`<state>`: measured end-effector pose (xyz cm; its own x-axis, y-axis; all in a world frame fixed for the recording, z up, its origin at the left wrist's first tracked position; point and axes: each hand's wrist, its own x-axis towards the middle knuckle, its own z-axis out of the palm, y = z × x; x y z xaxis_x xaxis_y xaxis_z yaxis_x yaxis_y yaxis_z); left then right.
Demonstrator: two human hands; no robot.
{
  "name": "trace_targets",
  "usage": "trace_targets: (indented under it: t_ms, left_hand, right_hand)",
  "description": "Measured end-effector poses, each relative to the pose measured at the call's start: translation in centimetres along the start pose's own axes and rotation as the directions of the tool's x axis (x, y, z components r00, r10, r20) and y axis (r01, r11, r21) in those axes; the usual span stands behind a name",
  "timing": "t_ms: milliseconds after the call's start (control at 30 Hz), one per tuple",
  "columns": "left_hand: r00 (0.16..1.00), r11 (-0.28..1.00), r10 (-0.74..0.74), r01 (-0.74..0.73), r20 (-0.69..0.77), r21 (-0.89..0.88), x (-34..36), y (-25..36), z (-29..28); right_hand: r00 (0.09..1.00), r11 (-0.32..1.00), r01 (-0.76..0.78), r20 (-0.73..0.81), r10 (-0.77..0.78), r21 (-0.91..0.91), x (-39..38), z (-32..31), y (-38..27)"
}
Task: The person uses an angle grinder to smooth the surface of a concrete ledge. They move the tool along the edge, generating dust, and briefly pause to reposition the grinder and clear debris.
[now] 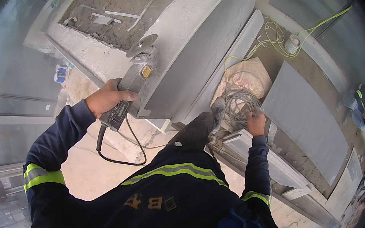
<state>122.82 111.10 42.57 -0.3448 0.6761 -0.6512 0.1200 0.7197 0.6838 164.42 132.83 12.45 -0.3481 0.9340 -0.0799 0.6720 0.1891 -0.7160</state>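
Note:
My left hand (pixel 107 98) is wrapped round the body of an angle grinder (pixel 134 81). Its disc (pixel 141 45) points up and away, over the pale ledge of a planter. From the grinder's rear end a black cord loops down. Farther right, my right hand (pixel 255 122) has its fingers curled at the edge of a coil of grey cable (pixel 237 103) and appears to grip it. Behind the coil is a dusty, pale sack-like thing (pixel 251 76). My shoe (pixel 217 109) is beside the coil.
Soil (pixel 119 2) with a plant and loose strips fills the planter. A large grey slab (pixel 304 116) lies to the right, with stacked slabs (pixel 264 159) nearer me. A yellow-green hose (pixel 273 38) runs beside a bucket (pixel 292 44). Another person (pixel 361 107) is at the far right.

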Motion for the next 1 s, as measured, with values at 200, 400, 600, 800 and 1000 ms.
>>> trace_targets:
  t_ms: [200, 400, 600, 800, 1000]
  left_hand:
    - [0.997, 0.996, -0.042, 0.037, 0.065, 0.078, 5.1, 5.8, 0.6]
    - [0.996, 0.992, -0.060, 0.052, 0.067, 0.118, 9.7, 10.8, -0.2]
    - [0.996, 0.963, 0.021, -0.045, 0.092, 0.266, 14.9, 13.9, -1.0]
    - [0.991, 0.874, 0.105, -0.133, 0.086, 0.468, 19.2, 14.9, -1.3]
    - [0.975, 0.819, 0.211, -0.212, 0.062, 0.534, 22.1, 16.7, -0.8]
  right_hand:
    - [0.985, 0.986, 0.170, 0.008, -0.170, -0.003, 14.8, 0.5, -4.5]
    - [0.993, 0.991, 0.105, 0.066, -0.099, -0.082, 21.3, -1.0, -4.9]
    - [1.000, 0.985, 0.020, 0.010, -0.019, -0.170, 23.9, -4.8, -1.8]
    - [0.997, 0.979, -0.057, 0.035, 0.065, -0.195, 25.5, -7.7, -2.5]
    - [0.999, 0.991, -0.049, 0.009, 0.050, -0.122, 27.9, -7.3, -5.4]
